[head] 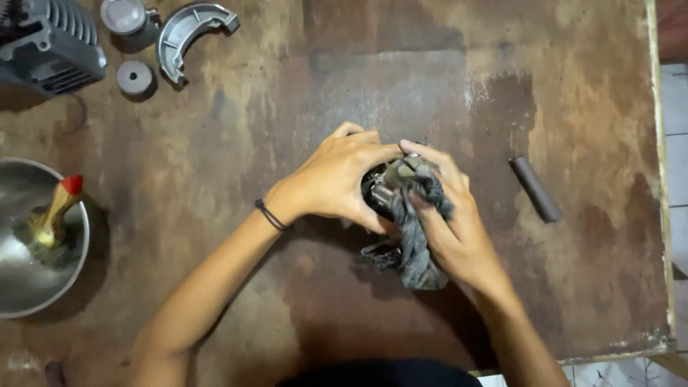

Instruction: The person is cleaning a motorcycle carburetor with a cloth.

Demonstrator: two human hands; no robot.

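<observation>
- While both hands meet mid-table, left hand (335, 179) wraps closed around a small dark metal part (378, 193), fingers curled over its far side, thumb on near side
- right hand (448, 222) gripping a dirty grey rag (416, 236), fingers pressing the cloth onto the metal part; rag tail hangs down toward near edge, touching the table
- metal part sits between the two hands, mostly hidden by fingers and cloth, exact shape cannot tell
- black band (271, 215) on left wrist
- table (215, 179) is worn brown wood, stained, pale edge strip on right side
- dark brown cylinder (534, 188) lies on table right of the hands, apart from them, tilted diagonally
- far left corner: finned engine cylinder (46, 43), dark grey, cut off by frame
- next to it a piston (129, 21), silver, on far edge
- small round gear-like piece (135, 77) just near of the piston
- curved metal brake shoe (188, 39) right of the piston, close beside it
- left edge: steel bowl (14, 287), partly out of frame, holding a brush with wooden, red-tipped handle (57, 208)
</observation>
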